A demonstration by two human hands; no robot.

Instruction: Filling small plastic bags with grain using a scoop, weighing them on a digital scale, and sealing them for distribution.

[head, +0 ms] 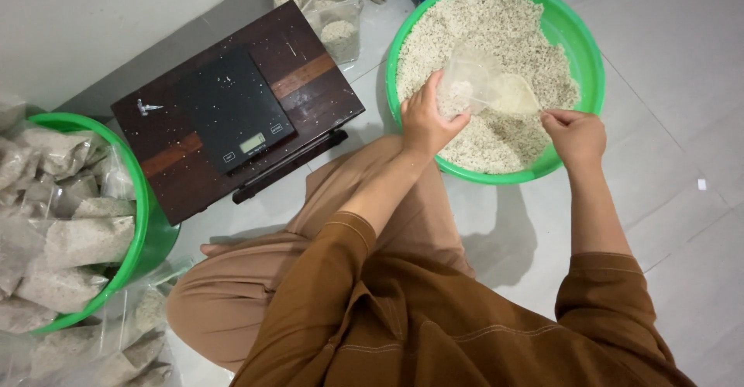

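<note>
Pale tiled floor (682, 224): the widest open stretch lies from 3 to 5 o'clock, bare apart from a small white speck; a narrower free strip runs between the person's knee and the low table.
Green basins: two. The grain basin (590, 54) sits at 1 o'clock, its near rim touching the floor just ahead of the knees, heaped with whitish grain (496, 23). The second basin (151, 232) is at 9 o'clock, cut off by the left edge and piled with filled bags.
Dark wooden low table (310, 85): one, at 11 o'clock, set at a slant, its right corner near the grain basin's rim but apart from it.
Black scale (232, 108): one, flat on the low table, its top dusted with a few stray grains.
Filled clear bags: too many to count in the second basin (77, 240), more spilling onto the floor at 7 o'clock; a few others (333, 7) stand at 12 o'clock beyond the table.
Clear plastic bag (473, 77): one, held over the grain at 1 o'clock, mouth open, a little grain inside.
Clear scoop (515, 96): one, tilted into the bag's mouth, loaded with grain.
Left hand (426, 120): fingers curled narrowly around the bag's edge, pinching it open.
Right hand (575, 135): fingers closed in a fist at the scoop's handle end, resting above the basin's near rim.
</note>
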